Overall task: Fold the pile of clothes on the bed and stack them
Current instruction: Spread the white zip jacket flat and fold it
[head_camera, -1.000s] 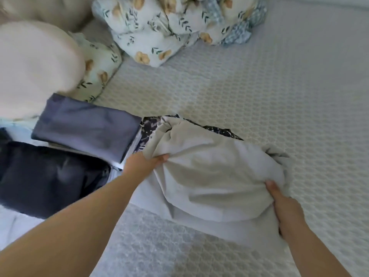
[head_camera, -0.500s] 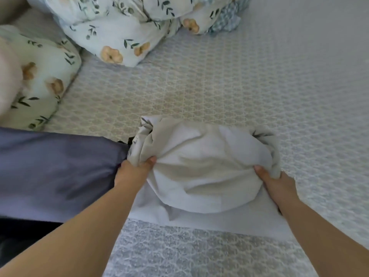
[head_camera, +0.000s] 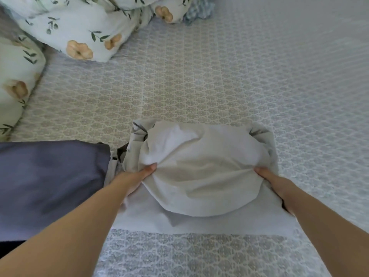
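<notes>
A pale grey-white garment [head_camera: 201, 176] lies bunched on the bed in front of me, its lower part flat and its upper part doubled over. My left hand [head_camera: 135, 178] pinches its left side, thumb on top. My right hand [head_camera: 275, 184] pinches its right side the same way. A folded slate-blue garment [head_camera: 52, 184] lies just to the left, touching my left forearm. A strip of dark patterned cloth [head_camera: 121, 151] peeks out between the two garments.
The bed has a patterned quilted cover [head_camera: 199, 86]. A floral duvet heap [head_camera: 83, 31] sits at the back left, and a floral pillow [head_camera: 16, 82] at the left edge. A bit of blue checked cloth [head_camera: 196, 15] shows at the top.
My view has swung right and closer, so the dark folded stack left the frame. Both hands drew the pale garment's sides inward and gathered it more compactly over itself.
</notes>
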